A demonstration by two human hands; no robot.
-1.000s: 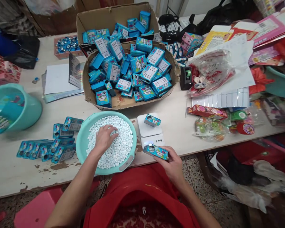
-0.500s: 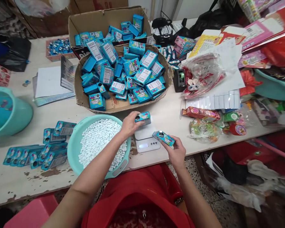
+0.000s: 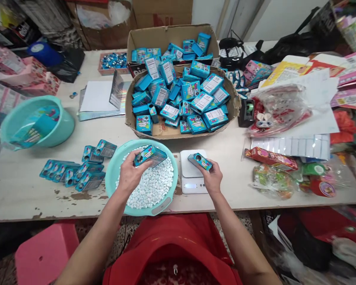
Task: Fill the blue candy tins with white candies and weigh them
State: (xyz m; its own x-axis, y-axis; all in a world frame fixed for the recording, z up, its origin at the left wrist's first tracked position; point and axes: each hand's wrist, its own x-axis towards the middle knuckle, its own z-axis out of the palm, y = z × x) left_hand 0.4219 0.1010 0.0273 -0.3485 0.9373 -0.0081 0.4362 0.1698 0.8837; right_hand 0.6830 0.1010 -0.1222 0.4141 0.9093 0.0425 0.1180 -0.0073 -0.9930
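Some open room separates both held boxes [image 3: 155, 156] [image 3: 202, 161].

The left hand [image 3: 131, 174] has carried a box [image 3: 154, 155] from the scale [image 3: 192, 170] over the basin [image 3: 110, 174]

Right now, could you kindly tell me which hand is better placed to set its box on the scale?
Probably the right hand: its blue box overlaps the scale in view, though contact is unclear. The left hand holds a second box over the bowl, farther from the scale.
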